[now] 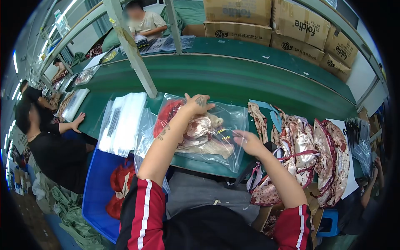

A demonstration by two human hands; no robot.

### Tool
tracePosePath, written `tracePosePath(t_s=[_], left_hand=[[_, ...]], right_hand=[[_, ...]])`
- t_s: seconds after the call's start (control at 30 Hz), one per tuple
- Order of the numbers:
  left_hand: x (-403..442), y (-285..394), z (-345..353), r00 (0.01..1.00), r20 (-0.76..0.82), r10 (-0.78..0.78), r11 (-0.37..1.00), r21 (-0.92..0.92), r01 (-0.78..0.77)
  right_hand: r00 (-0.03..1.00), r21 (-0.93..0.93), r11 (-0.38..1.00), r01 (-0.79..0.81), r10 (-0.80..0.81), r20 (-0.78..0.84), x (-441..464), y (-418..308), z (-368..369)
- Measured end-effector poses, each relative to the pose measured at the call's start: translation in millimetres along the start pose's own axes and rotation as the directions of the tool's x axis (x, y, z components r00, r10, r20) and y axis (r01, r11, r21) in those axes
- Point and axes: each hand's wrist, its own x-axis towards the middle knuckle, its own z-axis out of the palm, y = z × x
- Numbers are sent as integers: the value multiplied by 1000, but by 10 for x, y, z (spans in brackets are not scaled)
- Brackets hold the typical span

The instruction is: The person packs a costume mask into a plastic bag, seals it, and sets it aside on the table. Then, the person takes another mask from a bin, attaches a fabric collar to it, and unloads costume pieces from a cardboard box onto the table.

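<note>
A: Where is the clear bag (238,121)?
B: It lies flat on the green worktop (92,113), in the middle of the frame.

A: What is in it?
B: A bright red thing (166,121) at its left side, and pale, shiny things with red marks (198,128) in the middle. I can't tell what they are.

A: Where is the left hand (200,104)?
B: On the top part of the bag. Its fingers are a bit spread, over the plastic. The arm goes across the bag's left part.

A: And the right hand (251,144)?
B: It is at the bag's right side. Its fingers are bent and close together, with the tips by the plastic. I can't tell if they pinch it.

A: What is near the bag?
B: A pile of flat plastic bags (123,121) is just to the left. Spotted red and cream pieces (304,143) are in a heap at the right of the frame.

A: What about lower down?
B: A blue bin (96,183) is at the lower left, with red cloth (121,179) in it.

A: Who else is there?
B: A person in black (58,152) is at the left, with one hand on the worktop. Brown boxes (239,11) are up top.
</note>
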Motion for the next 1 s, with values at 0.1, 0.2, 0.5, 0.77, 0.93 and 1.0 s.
tracePosePath(t_s=[0.1, 0.2, 0.5, 0.77, 0.93, 1.0], left_hand=[[214, 254, 67, 999, -1, 43, 996, 74, -43], [374, 494, 143, 995, 101, 8, 984, 175, -25], [538, 519, 320, 994, 3, 109, 978, 179, -108], [-208, 106, -258, 910, -306, 280, 955, -5, -295], [-695, -142, 47, 928, -239, 285, 950, 197, -241], [-749, -259, 304, 931, -239, 276, 950, 214, -227]], right_hand=[[999, 479, 877, 52, -42, -33, 10, 185, 215], [994, 450, 890, 77, -103, 33, 43, 219, 187], [963, 325, 946, -10, -78, 257, -74, 78, -46], [539, -500, 817, 288, -570, -621, -400, -828, -158], [778, -579, 714, 393, -594, -205, 8, -823, 690], [806, -598, 714, 364, -563, -181, 12, -670, 879]])
